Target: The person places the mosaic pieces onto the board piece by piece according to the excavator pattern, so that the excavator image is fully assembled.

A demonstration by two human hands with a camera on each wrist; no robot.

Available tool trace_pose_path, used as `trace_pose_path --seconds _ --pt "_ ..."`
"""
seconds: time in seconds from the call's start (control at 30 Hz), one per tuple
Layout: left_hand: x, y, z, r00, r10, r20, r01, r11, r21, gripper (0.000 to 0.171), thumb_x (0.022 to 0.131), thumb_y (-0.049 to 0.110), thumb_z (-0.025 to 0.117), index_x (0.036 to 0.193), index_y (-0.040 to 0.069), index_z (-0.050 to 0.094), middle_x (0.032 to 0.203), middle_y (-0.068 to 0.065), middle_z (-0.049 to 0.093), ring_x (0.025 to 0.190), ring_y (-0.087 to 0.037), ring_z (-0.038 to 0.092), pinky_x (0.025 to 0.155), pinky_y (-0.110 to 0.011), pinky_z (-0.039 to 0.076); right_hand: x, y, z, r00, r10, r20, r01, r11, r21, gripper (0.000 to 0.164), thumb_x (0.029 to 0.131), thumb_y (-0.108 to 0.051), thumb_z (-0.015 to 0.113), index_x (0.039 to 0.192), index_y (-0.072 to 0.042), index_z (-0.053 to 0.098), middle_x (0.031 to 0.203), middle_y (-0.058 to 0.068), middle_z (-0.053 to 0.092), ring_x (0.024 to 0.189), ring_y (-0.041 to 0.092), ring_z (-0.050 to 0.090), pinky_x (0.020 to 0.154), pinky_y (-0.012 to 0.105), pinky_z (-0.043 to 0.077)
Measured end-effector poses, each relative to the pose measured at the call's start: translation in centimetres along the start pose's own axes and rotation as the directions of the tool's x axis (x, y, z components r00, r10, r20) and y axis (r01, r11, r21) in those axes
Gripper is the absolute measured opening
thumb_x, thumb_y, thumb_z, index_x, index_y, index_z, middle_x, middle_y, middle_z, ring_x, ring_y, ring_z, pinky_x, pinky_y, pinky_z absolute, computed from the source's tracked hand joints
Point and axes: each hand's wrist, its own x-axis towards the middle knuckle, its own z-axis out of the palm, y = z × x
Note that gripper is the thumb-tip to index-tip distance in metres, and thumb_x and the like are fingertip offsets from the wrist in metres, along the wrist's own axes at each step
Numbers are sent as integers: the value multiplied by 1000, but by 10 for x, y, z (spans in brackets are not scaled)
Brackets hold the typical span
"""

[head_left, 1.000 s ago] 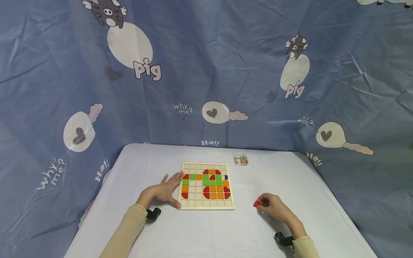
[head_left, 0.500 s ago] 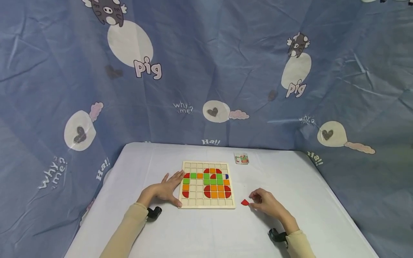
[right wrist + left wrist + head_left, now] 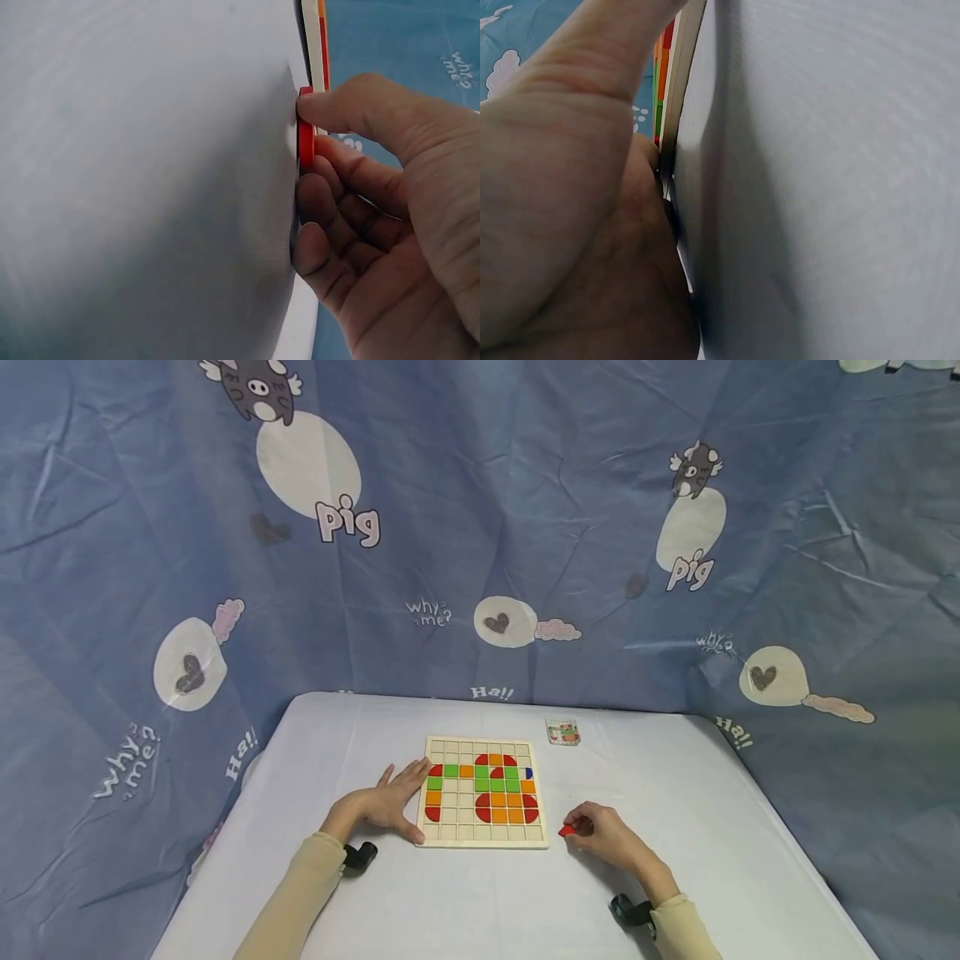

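A wooden grid board (image 3: 450, 832) lies on the table, with red, orange and green tiles and a small blue one in its cells. My left hand (image 3: 386, 803) rests along the board's left edge, fingers spread and thumb at the near left corner. In the left wrist view that hand (image 3: 577, 195) covers much of the board's side. To the right of the board, my right hand (image 3: 600, 833) pinches a red quarter-circle tile (image 3: 567, 831) between thumb and forefinger. The right wrist view shows the tile (image 3: 307, 135) edge-on, close over the cloth, the other fingers curled below.
Behind the board's far right corner lies a small pattern card (image 3: 563, 732). A white cloth covers the table (image 3: 480, 902), and a blue printed curtain (image 3: 480, 527) stands around its back and sides. Each wrist carries a black camera.
My right hand has moved left toward the board with the red tile. Half a second ago its fingers were more loosely apart beside the tile; now they grip it. The left hand stays put.
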Motion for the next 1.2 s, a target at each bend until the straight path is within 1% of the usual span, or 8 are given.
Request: trace_pose_path --seconds 0.23,0.37,0.53,0.67,0.77,0.9,1.0,1.2 --pt "-3 1 0 1000 5 1 -5 1000 -2 134 61 61 82 156 7 5 164 -10 -3 151 -30 -4 119 -59 -9 3 -2 2 1000 0 6 0 1000 -16 21 78 -9 77 96 -13 66 86 -8 64 73 6 55 62 19 50" --pt "-3 1 0 1000 6 4 -6 1000 -10 134 60 61 82 156 7 4 164 -11 -3 151 -31 -4 119 -59 -9 7 -8 0 1000 -23 11 23 1000 -18 21 78 -10 76 96 -15 67 86 -8 63 74 7 54 62 19 49" --pt "-2 1 0 1000 -3 -4 3 1000 -15 135 59 62 82 156 8 6 164 -10 -3 151 -30 -4 119 -58 -9 19 -24 2 993 -116 15 116 993 -12 18 79 -13 77 95 -16 68 84 -7 61 75 6 52 62 19 47" --pt "-1 1 -1 1000 -7 -7 7 1000 -14 135 59 63 82 156 8 7 164 -10 -1 151 -30 -4 119 -59 -8 33 -45 12 972 -230 37 230 973 -8 19 80 -13 77 96 -13 68 86 -5 62 74 5 53 61 18 48" --pt "0 1 -1 1000 -8 -3 8 1000 -14 135 59 64 82 156 8 7 164 -10 -1 151 -30 -4 119 -59 -9 44 -65 23 954 -291 78 293 956 -20 19 81 -15 76 99 -11 69 90 -3 65 76 4 55 65 18 50" --pt "0 2 -1 1000 -12 1 12 1000 -9 135 59 64 81 156 8 6 164 -10 -1 151 -30 -4 119 -59 -9 63 -90 40 939 -308 153 316 948 -30 20 84 -18 74 102 -13 69 93 -6 64 79 3 54 69 17 50" --pt "-1 2 -3 1000 -12 1 12 1000 -2 134 60 63 81 156 7 6 164 -10 -1 151 -30 -3 119 -59 -8 76 -105 51 926 -317 204 331 943 -37 19 84 -18 74 102 -17 68 89 -9 62 76 2 53 66 16 50" --pt "-3 3 -4 1000 0 14 0 1000 13 131 63 63 80 156 8 6 164 -10 -2 151 -30 -4 119 -59 -8 96 -124 69 903 -338 266 369 926 -76 17 86 -23 74 101 -19 68 90 -12 61 76 0 53 69 12 49"
